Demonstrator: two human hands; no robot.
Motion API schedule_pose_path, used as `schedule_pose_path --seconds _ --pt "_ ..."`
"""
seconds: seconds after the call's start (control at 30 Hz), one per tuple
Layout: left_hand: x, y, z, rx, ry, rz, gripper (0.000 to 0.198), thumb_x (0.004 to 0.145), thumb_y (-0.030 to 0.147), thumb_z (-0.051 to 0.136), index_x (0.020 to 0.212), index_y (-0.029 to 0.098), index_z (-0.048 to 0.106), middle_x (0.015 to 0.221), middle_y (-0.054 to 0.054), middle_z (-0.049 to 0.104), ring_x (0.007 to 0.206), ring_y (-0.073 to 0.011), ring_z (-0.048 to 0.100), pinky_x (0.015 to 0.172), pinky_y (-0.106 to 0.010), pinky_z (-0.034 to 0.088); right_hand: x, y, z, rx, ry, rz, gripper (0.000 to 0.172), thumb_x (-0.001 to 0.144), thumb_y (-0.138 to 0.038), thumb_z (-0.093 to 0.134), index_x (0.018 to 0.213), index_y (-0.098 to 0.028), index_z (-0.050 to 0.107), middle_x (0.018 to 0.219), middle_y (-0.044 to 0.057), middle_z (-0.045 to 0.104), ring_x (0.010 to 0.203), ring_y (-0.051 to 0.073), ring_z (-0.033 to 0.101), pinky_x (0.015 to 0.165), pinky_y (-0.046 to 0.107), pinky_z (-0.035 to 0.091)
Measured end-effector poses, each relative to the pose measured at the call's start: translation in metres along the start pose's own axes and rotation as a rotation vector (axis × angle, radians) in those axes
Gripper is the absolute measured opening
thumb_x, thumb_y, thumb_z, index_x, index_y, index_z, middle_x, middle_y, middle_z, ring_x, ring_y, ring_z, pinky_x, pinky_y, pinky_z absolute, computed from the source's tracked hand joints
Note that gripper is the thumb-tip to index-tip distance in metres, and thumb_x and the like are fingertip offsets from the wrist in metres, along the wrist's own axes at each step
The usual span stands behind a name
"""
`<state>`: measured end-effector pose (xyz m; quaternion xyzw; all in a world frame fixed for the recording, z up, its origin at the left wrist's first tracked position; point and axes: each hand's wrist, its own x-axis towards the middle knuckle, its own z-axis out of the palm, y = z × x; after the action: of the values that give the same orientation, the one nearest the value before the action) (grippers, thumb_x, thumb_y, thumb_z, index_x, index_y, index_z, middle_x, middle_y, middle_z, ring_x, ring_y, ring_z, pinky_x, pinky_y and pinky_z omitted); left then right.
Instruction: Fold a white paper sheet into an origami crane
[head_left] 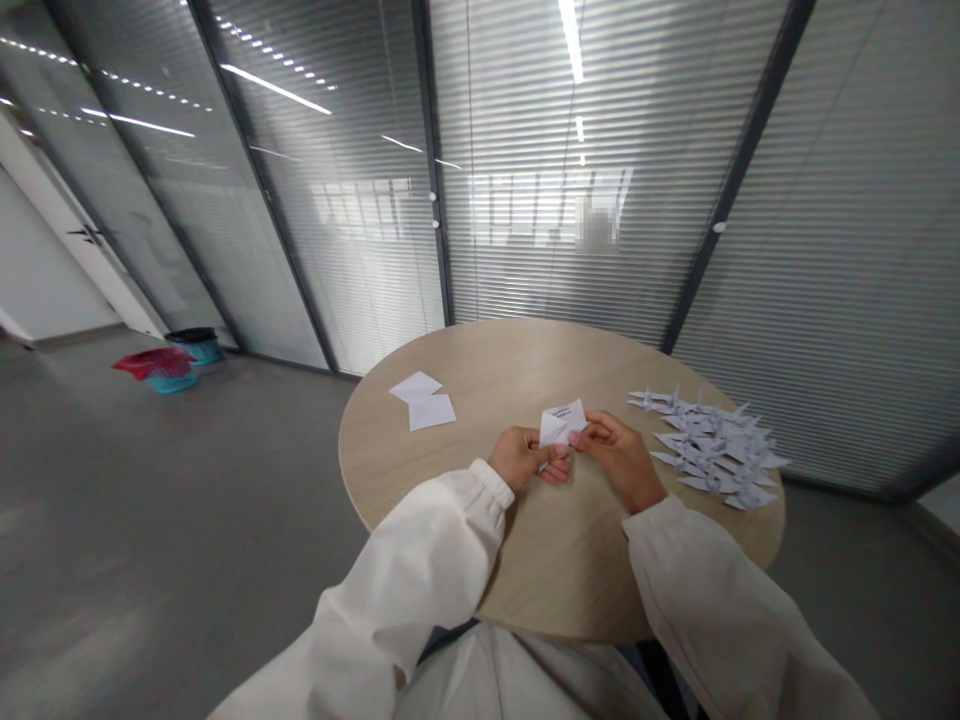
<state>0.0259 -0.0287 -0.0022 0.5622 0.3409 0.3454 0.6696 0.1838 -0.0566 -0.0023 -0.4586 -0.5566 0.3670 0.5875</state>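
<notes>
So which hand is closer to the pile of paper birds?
The right hand. It holds the folded paper just beside the paper birds, not touching them. The left hand grips the same paper from the far side.

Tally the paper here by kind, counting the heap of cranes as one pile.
Flat sheets: 2
Folded piece, held by left hand and right hand: 1
Pile of cranes: 1
Total: 4

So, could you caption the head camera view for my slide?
Left hand and right hand hold a folded white paper over a round table, paper cranes lying on it.
</notes>
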Motion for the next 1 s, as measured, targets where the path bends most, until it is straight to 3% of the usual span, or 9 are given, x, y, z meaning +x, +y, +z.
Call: schedule_pose_path --seconds 0.23,0.63,1.0 --pt "0.0022 -0.0026 0.0003 -0.017 -0.034 -0.010 0.045 0.048 0.041 0.079 0.069 0.005 0.063 0.061 -0.007 0.066 0.055 -0.0167 0.063 0.058 -0.030 0.052 0.0002 0.0029 -0.0004 -0.100 0.013 -0.083 0.033 0.065 -0.038 0.069 0.086 -0.017 0.056 0.058 -0.003 0.059 0.054 0.012 0.054 0.055 0.024 0.041" --pt "-0.0003 -0.0021 -0.0006 0.019 -0.085 -0.032 0.050 0.047 0.047 0.078 0.069 0.005 0.062 0.063 -0.010 0.067 0.057 -0.0169 0.064 0.059 -0.030 0.052 0.0016 0.0023 -0.0016 -0.106 0.124 -0.136 0.033 0.067 -0.037 0.067 0.090 -0.018 0.052 0.062 -0.002 0.060 0.059 0.015 0.057 0.060 0.027 0.044" --pt "-0.0037 0.0036 -0.0020 0.097 -0.043 0.009 0.050 0.053 0.053 0.073 0.066 0.007 0.058 0.054 -0.007 0.063 0.047 -0.0139 0.060 0.050 -0.025 0.049 0.0011 0.0023 0.0017 0.047 -0.050 -0.026 0.046 0.062 -0.036 0.072 0.099 -0.019 0.052 0.066 -0.002 0.063 0.062 0.015 0.059 0.063 0.027 0.045"
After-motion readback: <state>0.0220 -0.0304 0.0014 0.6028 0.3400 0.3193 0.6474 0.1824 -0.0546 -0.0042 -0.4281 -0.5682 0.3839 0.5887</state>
